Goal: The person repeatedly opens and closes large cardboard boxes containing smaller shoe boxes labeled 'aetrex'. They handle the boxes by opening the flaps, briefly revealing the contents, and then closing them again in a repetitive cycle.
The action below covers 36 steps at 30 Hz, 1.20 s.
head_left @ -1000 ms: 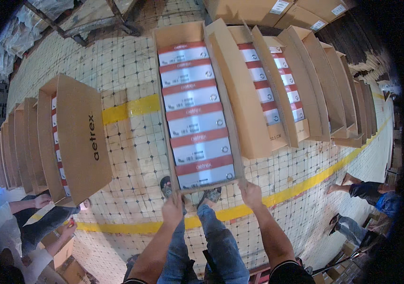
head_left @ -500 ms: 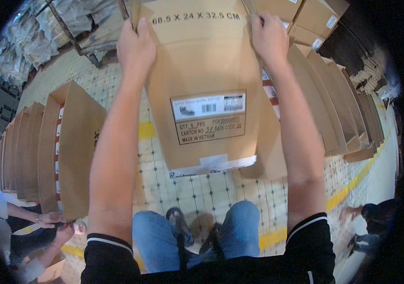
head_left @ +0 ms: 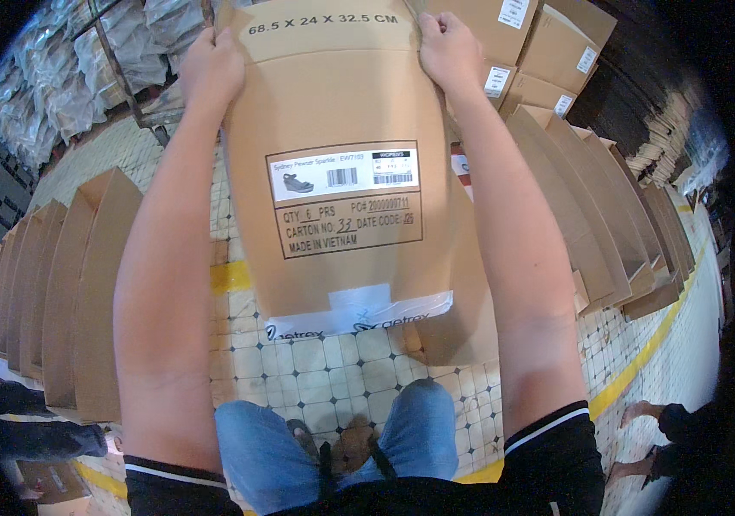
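Warehouse tiled floor [head_left: 333, 361], open cartons [head_left: 83, 284] in rows. Left hand [head_left: 211, 69] and right hand [head_left: 449, 50] clamp the shoe carton [head_left: 341, 112] by its far corners, lifted chest-high above the floor for carrying.

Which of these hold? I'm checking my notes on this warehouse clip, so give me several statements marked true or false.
1. Both hands grip the lifted carton: true; the left hand and right hand hold its upper corners.
2. The carton is open at its near end: false; white tape seals it.
3. Open cartons stand in a row on the left: true.
4. The floor is bare concrete: false; it is tiled, with yellow lines.
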Tool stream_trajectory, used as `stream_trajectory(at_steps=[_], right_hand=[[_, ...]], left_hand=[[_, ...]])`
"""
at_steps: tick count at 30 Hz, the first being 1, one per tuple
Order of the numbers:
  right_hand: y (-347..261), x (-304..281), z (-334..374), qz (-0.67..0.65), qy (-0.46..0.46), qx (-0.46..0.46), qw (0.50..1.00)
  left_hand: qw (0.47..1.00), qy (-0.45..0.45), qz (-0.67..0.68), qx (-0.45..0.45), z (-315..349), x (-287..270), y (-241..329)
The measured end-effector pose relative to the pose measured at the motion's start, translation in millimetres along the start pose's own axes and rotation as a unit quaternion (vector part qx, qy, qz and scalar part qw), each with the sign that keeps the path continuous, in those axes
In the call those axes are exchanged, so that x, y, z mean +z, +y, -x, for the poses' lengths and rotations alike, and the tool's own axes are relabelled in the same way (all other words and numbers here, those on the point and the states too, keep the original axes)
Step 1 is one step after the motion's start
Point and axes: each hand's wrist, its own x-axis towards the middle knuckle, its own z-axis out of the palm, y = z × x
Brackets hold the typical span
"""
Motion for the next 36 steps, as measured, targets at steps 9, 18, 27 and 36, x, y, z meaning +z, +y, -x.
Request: stream_trajectory(at_steps=[9, 18, 27, 36], right_hand=[[1, 3, 6, -0.029, 0.003, 0.017, 0.999], [3, -3, 13, -0.045, -0.006, 0.035, 0.998], [3, -11, 31, -0.059, 0.015, 0.011, 0.998], [1, -61, 108, 0.018, -0.036, -0.022, 0.999]], left_hand=[[0.999, 0.038, 0.001, 0.022, 12, -4, 4], [1.000, -0.020, 0.014, -0.013, 18, -13, 6], [0.999, 0.023, 0.040, 0.013, 32, -14, -1], [0.991, 0.046, 0.113, 0.048, 116, -49, -11]])
